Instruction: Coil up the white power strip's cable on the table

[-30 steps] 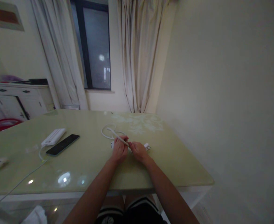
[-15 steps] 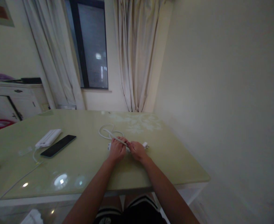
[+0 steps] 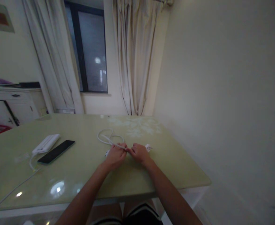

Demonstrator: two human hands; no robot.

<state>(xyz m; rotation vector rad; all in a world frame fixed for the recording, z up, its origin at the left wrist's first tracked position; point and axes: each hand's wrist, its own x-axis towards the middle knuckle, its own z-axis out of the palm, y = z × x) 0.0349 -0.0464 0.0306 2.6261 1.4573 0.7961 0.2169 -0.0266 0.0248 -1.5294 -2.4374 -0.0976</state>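
A white power cable (image 3: 99, 137) lies in loose loops on the table and runs over the fingers of my left hand (image 3: 115, 157) to a point between both hands. Closed and palm down, my left hand grips the cable; a white end piece with dark spots (image 3: 107, 153) pokes out at its left, mostly covered. My right hand (image 3: 139, 153) is closed too, thumb and fingers pinching the cable where the hands nearly meet. Just right of it a white plug with metal pins (image 3: 149, 147) shows. What lies under the palms is hidden.
On the left of the glossy pale green table (image 3: 174, 168) lie a black phone (image 3: 56, 152) and a white power bank (image 3: 46, 144) with a thin cable (image 3: 15, 188) running to the near left edge. A wall (image 3: 221, 93) rises on the right.
My hands have drawn slightly apart, and the white piece seen between them before is now covered. The cable loops shifted a little. The whole view has tilted up slightly.
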